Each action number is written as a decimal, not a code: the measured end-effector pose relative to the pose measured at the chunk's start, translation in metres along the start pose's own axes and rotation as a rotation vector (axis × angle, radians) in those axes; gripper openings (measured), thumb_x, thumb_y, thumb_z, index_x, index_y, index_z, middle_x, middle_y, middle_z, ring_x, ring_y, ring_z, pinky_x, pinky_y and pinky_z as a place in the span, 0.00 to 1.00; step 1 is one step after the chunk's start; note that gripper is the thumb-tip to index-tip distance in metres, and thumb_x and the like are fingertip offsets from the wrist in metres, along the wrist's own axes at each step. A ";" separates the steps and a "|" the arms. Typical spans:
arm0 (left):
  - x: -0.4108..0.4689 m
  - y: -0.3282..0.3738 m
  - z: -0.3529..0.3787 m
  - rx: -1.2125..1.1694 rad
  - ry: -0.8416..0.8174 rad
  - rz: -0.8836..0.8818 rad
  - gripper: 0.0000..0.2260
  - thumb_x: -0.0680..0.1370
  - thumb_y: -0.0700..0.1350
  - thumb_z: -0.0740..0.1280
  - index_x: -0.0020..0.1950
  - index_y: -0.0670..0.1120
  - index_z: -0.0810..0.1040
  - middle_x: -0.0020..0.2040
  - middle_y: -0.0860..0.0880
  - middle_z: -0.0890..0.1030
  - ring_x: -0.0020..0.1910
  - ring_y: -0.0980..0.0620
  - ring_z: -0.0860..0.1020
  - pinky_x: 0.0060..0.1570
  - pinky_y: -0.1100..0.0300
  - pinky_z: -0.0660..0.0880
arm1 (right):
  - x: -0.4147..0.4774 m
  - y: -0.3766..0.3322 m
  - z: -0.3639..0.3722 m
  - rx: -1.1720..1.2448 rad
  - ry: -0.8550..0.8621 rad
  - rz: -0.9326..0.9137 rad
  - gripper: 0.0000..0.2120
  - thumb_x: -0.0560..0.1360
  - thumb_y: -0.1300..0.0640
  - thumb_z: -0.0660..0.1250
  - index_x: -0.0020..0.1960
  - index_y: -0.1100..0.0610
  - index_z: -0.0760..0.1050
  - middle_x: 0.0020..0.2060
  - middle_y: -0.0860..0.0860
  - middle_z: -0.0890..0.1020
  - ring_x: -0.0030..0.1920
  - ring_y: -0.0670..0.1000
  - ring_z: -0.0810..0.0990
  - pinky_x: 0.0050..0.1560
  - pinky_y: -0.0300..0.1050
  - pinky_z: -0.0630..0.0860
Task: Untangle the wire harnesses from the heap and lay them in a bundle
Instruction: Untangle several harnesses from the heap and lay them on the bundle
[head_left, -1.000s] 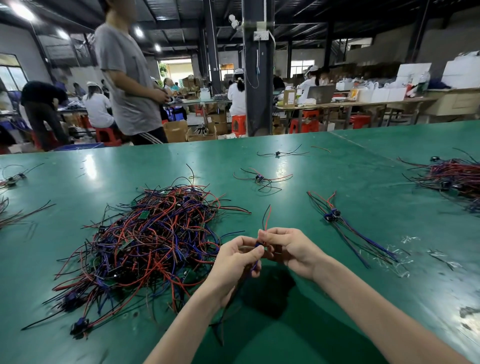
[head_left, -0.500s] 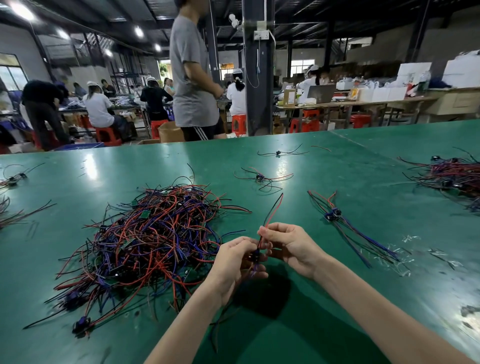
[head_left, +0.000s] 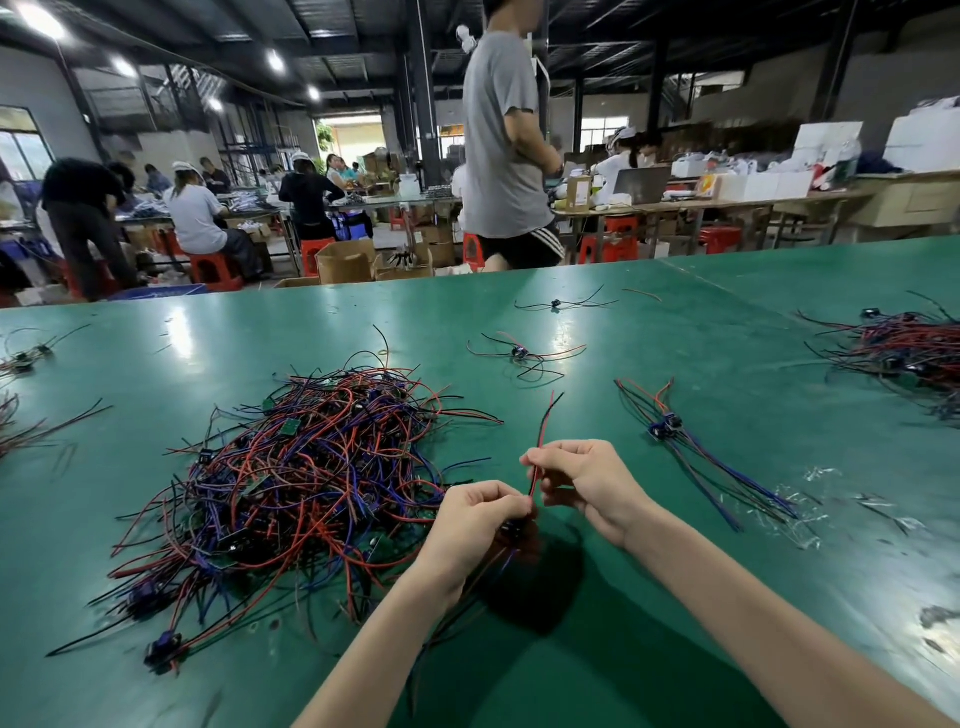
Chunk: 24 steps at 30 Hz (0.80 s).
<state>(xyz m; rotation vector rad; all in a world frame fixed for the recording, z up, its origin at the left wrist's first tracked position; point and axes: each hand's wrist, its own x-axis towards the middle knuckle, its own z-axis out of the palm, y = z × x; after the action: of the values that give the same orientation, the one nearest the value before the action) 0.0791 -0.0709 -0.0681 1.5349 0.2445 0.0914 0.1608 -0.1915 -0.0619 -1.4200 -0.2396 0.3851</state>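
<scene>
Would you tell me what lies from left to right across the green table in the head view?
stray wires → tangled heap → left hand → right hand, both holding one harness → laid bundle → far-right heap

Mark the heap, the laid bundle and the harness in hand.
heap (head_left: 311, 467), head view, its tangled middle.
bundle (head_left: 661, 428), head view, its blue connectors.
harness (head_left: 543, 423), head view, its upright red wire.
</scene>
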 end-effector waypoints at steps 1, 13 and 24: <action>0.000 0.000 0.001 -0.019 -0.020 -0.018 0.10 0.74 0.33 0.67 0.33 0.41 0.79 0.29 0.44 0.78 0.27 0.51 0.75 0.33 0.60 0.75 | 0.002 -0.001 -0.003 0.010 0.029 -0.005 0.06 0.74 0.66 0.67 0.39 0.64 0.79 0.28 0.52 0.79 0.24 0.45 0.72 0.26 0.36 0.73; -0.003 0.002 0.005 -0.055 -0.144 -0.065 0.08 0.76 0.33 0.65 0.36 0.38 0.75 0.27 0.43 0.77 0.24 0.49 0.77 0.26 0.60 0.76 | 0.022 -0.008 -0.043 0.176 0.302 0.013 0.07 0.73 0.64 0.69 0.36 0.64 0.79 0.24 0.51 0.76 0.21 0.45 0.69 0.23 0.36 0.71; -0.001 0.002 0.004 -0.077 -0.144 -0.073 0.10 0.76 0.34 0.65 0.35 0.39 0.75 0.27 0.44 0.76 0.24 0.49 0.76 0.26 0.61 0.75 | 0.024 -0.012 -0.048 0.824 0.201 0.405 0.13 0.77 0.65 0.64 0.35 0.68 0.75 0.21 0.55 0.75 0.18 0.46 0.73 0.19 0.34 0.72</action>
<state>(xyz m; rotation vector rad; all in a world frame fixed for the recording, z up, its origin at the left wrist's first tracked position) 0.0789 -0.0745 -0.0662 1.4470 0.1798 -0.0664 0.2027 -0.2269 -0.0582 -0.6704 0.3518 0.5825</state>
